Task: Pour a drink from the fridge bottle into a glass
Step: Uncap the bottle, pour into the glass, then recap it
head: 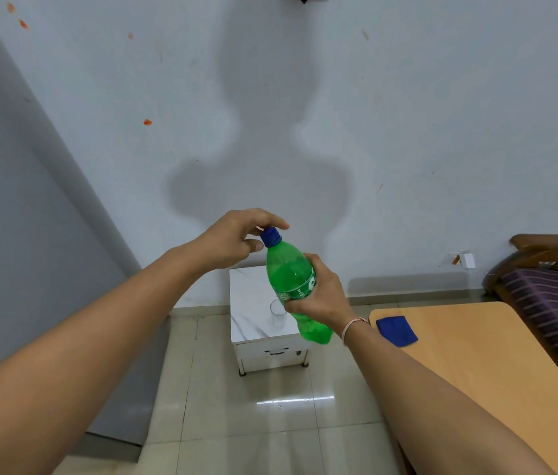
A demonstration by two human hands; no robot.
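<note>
Overhead, left hand (236,240) on cap (270,234)

One green bottle (291,279) with one blue cap (270,235), one clear glass (276,308), one white cabinet (263,323), one wooden tabletop (483,365), one blue cloth (396,330), one bed (551,293), two hands: left hand (236,238), right hand (318,293).

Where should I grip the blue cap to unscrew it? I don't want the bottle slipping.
Pinch the blue cap around its ribbed side wall, coming from the left as the left hand does. The green bottle tilts left, and the right hand grips its middle.
</note>
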